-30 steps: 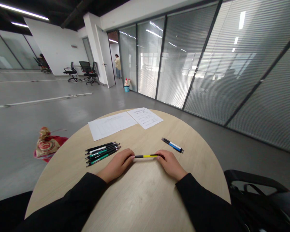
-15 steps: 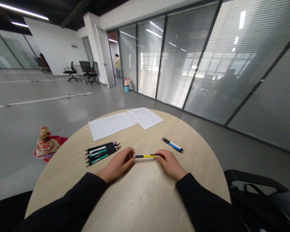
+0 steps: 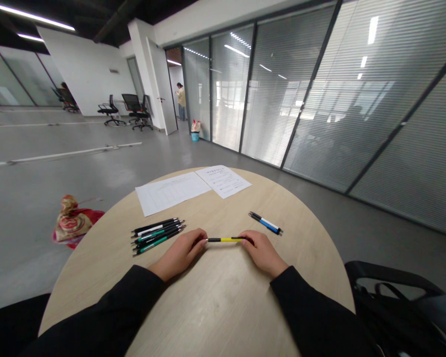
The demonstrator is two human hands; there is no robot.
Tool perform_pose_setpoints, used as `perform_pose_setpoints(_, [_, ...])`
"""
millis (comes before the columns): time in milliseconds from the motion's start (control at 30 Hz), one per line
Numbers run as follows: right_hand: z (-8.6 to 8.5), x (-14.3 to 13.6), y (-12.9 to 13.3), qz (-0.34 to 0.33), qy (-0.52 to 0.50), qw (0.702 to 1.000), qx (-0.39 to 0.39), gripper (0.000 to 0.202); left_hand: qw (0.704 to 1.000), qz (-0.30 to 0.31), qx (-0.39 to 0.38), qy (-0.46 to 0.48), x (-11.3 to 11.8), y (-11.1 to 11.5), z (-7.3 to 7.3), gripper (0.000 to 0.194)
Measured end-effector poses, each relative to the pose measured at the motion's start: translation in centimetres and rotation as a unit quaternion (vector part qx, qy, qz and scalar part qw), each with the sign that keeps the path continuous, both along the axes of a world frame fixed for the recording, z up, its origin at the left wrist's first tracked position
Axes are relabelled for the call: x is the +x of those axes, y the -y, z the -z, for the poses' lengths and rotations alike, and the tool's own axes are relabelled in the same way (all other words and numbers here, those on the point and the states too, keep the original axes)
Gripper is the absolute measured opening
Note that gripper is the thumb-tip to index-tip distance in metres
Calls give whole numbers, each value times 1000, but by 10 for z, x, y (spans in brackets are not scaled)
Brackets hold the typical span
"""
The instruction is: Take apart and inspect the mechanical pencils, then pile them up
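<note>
- Our L hand (image 3: 181,254): fingers pinched on one end of yellow pen (image 3: 226,240); our R hand (image 3: 264,253) clamped on clip end.
- Pen held crosswise betw. both; can't tell if touching tbl (image 3: 215,307).
- Near L hand: blk/grn/wht pens (image 3: 159,241), bunched.
- Beyond R hand: blu pen (image 3: 270,227) + wht-blk pen, side by side.
- Tbl's far edge: 2 printed sheets (image 3: 173,192).

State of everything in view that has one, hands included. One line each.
Left hand: closed at the yellow pen's tip end
Right hand: closed on its clip end
Yellow pen: held crosswise between the hands; tip out or in, can't tell
Left pen group: lying bunched
Right pen pair: lying side by side
Papers: flat
Door: open
Blinds: lowered
Ceiling light: on
</note>
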State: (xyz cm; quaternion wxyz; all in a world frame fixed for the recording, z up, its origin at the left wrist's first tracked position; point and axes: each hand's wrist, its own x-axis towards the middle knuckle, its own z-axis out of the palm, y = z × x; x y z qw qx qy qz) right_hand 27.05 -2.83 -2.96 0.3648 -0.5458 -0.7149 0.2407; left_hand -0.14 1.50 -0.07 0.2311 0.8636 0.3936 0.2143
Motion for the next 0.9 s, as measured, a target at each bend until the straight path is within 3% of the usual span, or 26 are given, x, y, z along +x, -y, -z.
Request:
perform_pose_setpoints(333, [0,0,0,0,-8,1000,1,18,1000,7,0,-4,1,1,-3,37])
perform_pose_setpoints(900, [1,0,0,3,-8,1000,1,17,1000,-10,19,11,1,2,-4,19])
